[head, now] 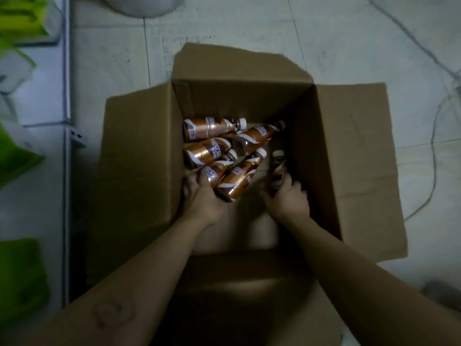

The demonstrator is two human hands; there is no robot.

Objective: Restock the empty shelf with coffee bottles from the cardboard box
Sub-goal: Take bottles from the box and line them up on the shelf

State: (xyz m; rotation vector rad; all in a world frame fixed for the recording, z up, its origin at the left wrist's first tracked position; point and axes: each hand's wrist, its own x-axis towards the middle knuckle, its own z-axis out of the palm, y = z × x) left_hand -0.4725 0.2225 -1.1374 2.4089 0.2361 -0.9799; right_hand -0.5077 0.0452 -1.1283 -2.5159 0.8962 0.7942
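An open cardboard box [139, 151] sits on the tiled floor with its flaps spread out. Several copper-labelled coffee bottles [207, 128] lie on their sides at the far end of its bottom. Both my arms reach down into the box. My left hand [202, 198] grips the base of one lying bottle [215, 172] near the left wall. My right hand [287, 198] is curled round a separate bottle [277, 163] that lies apart on the right, its white cap pointing away from me.
A white metal shelf frame [66, 96] runs down the left side, with bright green packages [20, 275] on its levels. A thin cable [434, 136] trails over the floor tiles to the right of the box. A round white object [142, 3] is at the top edge.
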